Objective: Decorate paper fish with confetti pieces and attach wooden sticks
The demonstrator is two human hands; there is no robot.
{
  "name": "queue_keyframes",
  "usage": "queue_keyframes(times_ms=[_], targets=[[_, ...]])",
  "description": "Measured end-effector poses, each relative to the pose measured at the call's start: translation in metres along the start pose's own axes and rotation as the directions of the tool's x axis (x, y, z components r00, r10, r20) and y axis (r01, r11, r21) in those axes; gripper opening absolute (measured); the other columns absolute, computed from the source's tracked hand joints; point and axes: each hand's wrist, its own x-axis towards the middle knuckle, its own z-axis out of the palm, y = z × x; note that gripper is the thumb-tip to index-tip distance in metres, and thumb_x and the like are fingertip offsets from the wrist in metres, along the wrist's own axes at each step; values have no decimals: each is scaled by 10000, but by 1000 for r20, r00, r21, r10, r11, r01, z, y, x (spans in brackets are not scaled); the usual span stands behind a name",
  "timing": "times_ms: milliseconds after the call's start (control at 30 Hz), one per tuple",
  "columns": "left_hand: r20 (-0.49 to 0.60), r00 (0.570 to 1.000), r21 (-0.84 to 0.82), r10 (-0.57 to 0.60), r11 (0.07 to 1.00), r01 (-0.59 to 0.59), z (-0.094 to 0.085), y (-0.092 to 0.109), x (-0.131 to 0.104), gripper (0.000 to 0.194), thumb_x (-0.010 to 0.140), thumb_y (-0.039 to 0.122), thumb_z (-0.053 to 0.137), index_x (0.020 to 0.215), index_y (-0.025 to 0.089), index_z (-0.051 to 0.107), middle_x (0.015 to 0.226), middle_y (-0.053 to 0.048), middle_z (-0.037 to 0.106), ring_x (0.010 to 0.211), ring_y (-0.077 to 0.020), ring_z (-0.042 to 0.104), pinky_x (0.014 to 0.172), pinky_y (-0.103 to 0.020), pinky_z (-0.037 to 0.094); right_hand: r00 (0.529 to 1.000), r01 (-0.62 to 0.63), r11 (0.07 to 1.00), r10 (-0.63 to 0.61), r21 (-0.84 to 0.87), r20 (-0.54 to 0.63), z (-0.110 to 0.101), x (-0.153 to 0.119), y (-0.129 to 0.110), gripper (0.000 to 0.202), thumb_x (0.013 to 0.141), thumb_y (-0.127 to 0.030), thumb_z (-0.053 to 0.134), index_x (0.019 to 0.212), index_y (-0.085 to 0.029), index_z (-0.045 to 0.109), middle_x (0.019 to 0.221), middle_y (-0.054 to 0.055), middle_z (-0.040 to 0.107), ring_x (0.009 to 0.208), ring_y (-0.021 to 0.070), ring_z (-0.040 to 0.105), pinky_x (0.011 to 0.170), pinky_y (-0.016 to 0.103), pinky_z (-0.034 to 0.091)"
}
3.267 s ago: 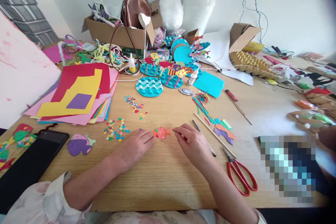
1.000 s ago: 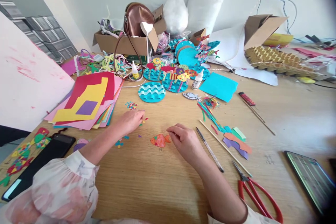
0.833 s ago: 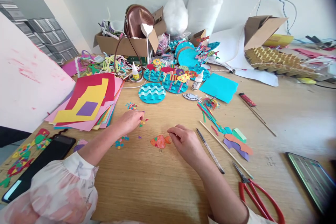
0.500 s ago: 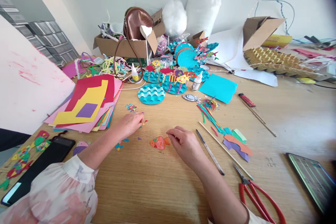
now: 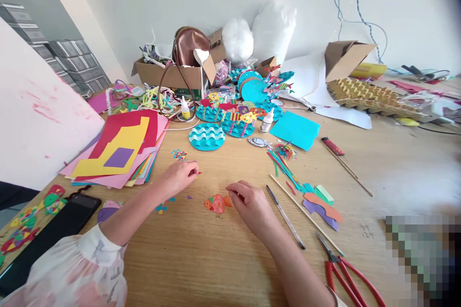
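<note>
1. Your left hand (image 5: 182, 176) was curled low over the table (image 5: 201, 254), its fingertips bunched beside the small paper triangles (image 5: 199, 173). Whether they gripped a piece could not be told.
2. Your right hand (image 5: 252, 204) was partly closed, thumb and forefinger drawn together near the tail of the orange paper fish (image 5: 216, 204). Nothing could be confirmed between them.
3. The fish lay flat between your hands, head towards the left one. A stray purple triangle (image 5: 189, 197) lay off its head.
4. Handling, as judged: pieces this light called for a fingertip pinch by the edge, one at a time. Your left forearm reached over the blue paper dots (image 5: 161, 208); a raised wrist and sleeve would have avoided dragging them. Light steadying near the tail would have spared the fish creasing.
5. Right of your right hand lay the pen (image 5: 286, 218), wooden stick (image 5: 306, 213) and red-handled scissors (image 5: 334, 258).
6. Farther out, the white glue bottle (image 5: 266, 122) stood upright beside the turquoise sheet (image 5: 295, 130).
</note>
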Motion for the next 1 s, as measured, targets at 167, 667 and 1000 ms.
queue_keyframes(times_ms=[167,667,1000], targets=[[154,988,-736,-9,666,121,0,36,-19,67,698,226,494,715,165,516,585,50,494,530,-85,474,530,-201,382,993,-113,961,119,252,-11,8,0,-9,214,765,-184,484,917,-162,633,744,15,634,558,87,521,523,199,386],[197,980,-924,-28,328,195,15,63,-35,161,624,264,611,680,128,545,592,36,530,533,-69,472,546,-205,368,943,-331,775,289,539,164,15,-9,-19,152,692,-315,528,711,-166,545,598,-20,555,482,76,472,456,200,360],[199,979,-909,-31,367,197,19,62,-37,146,646,269,593,686,137,547,594,32,537,551,-79,479,558,-212,375,928,-370,688,305,624,215,20,-13,-20,159,667,-330,550,668,-175,518,509,-66,460,424,53,391,410,182,311]])
